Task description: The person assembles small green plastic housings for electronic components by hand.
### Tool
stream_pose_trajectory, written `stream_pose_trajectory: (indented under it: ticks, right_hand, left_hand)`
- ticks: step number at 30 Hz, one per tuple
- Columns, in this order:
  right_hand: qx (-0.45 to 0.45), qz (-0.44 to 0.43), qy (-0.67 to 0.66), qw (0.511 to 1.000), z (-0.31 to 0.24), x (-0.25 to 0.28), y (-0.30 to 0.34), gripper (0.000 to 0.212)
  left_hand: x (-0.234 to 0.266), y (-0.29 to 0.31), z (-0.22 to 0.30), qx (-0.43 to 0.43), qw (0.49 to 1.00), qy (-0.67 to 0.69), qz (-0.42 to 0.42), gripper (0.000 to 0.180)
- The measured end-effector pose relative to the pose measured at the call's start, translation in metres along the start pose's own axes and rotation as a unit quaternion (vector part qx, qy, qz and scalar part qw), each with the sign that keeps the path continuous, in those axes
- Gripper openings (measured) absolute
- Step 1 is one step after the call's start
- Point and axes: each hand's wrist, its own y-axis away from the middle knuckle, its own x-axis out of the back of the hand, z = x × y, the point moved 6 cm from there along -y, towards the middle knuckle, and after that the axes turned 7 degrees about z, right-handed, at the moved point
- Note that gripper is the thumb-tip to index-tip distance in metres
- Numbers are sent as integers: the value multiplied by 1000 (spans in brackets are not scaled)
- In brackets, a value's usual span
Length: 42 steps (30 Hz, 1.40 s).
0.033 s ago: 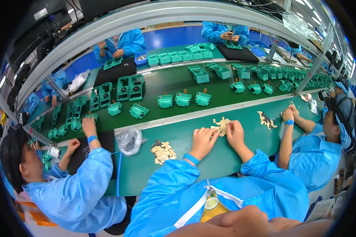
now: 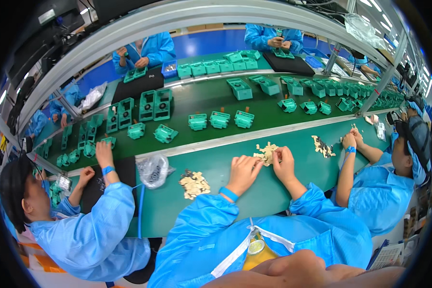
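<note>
Little but the view has shifted, so handling seems unchanged; the bare left hand (image 2: 243, 174) and bare right hand (image 2: 284, 167) curl their fingers at the loose pile of flat cream pieces (image 2: 265, 150) on the green table (image 2: 216, 161); how closed, or on what, I cannot tell.

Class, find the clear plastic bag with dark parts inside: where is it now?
In the head view, the plastic bag lies on the green bench, left of the person's left hand, between the nearest black mat and the leftmost cream pile.
</note>
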Motion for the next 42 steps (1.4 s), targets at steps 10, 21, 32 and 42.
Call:
stream_pose_trajectory:
  ticks: [10,21,32,42]
  right_hand:
    - [-214,-36,-270,938,16,10,-1,18]
    - [-498,-305,-495,643,21,-10,19,36]
    - [-509,-408,-389,650,27,-12,23,25]
    - [-507,-394,-460,614,22,-2,12,18]
  left_hand:
    - [8,-7,16,-31,995,-97,-24,19]
    - [-7,-3,28,-110,982,-150,-41,21]
    - [-7,0,31,-141,973,-173,-58,21]
    - [-9,-4,31,-140,974,-174,-37,21]
